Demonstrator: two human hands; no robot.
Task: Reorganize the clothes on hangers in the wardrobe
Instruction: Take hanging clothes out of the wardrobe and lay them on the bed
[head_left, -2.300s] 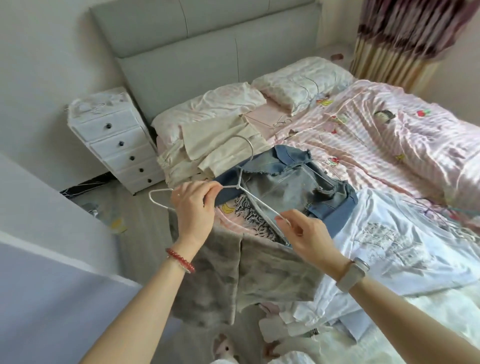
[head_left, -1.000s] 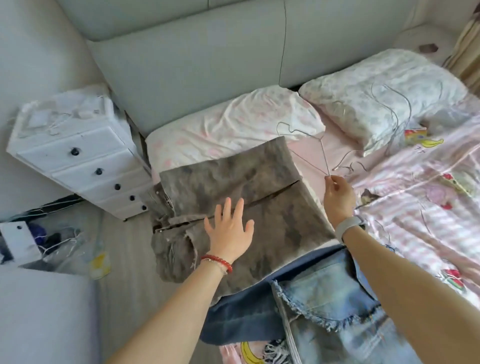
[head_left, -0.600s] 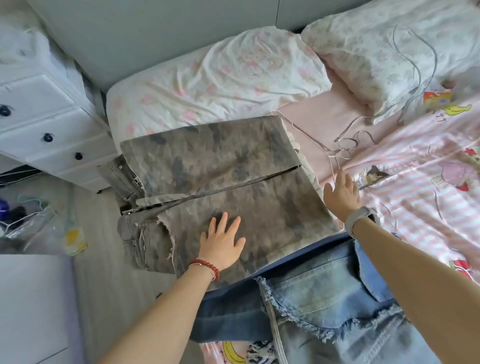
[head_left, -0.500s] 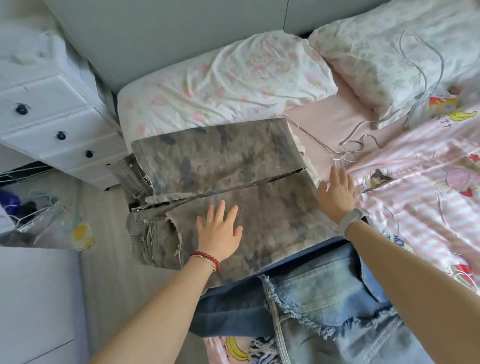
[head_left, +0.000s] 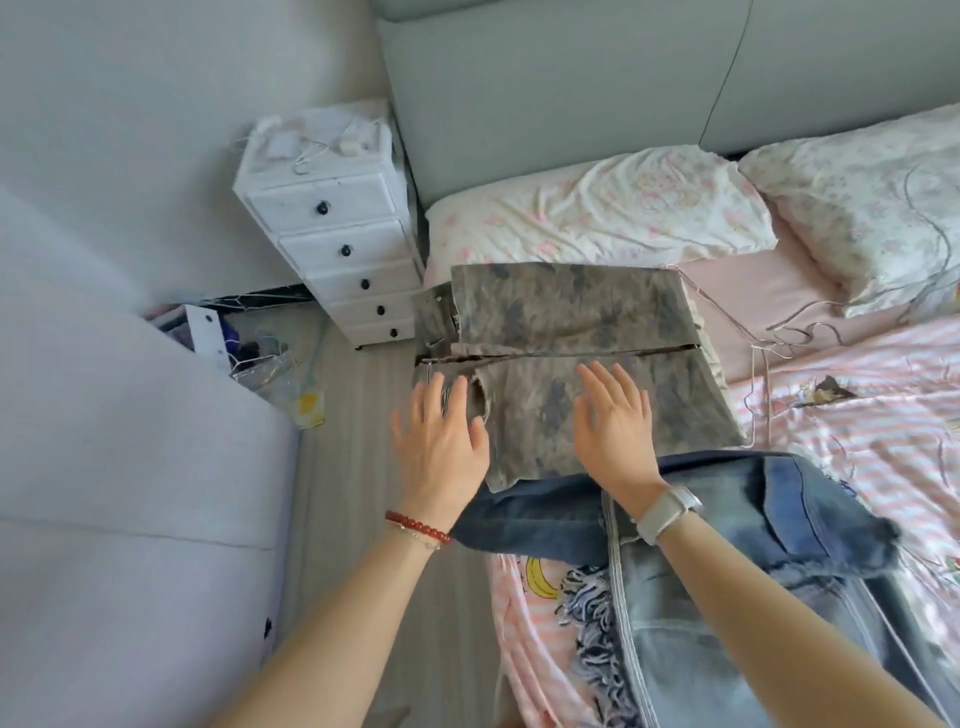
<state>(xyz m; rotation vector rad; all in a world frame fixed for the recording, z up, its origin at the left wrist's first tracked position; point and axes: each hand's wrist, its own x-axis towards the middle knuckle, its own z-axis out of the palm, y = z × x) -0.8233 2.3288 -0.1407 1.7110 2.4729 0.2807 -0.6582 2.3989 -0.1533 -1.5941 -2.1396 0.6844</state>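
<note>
— Where are the trousers (head_left: 582, 332)?
— Folded flat at the bed's edge, below the pillow — grey, mottled, waistband overhanging the side.
— And the denim (head_left: 727, 545)?
— Blue, frayed, lying nearer, its edge over the trousers. Wire hangers (head_left: 769, 338) lie just right.

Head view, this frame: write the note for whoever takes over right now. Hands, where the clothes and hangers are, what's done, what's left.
Left hand: open, flat over the waist end of the folded grey trousers, no grip.
Right hand: open, palm down on the trousers.
The trousers lie folded on the bed below the pillow, off any hanger.
Wire hangers lie loose on the sheet to the right of them.
The denim jacket lies nearer, its edge under the right wrist.
Done: trousers off the hanger and folded.
Left: deal with the jacket and other clothes; the wardrobe itself is not in view.
</note>
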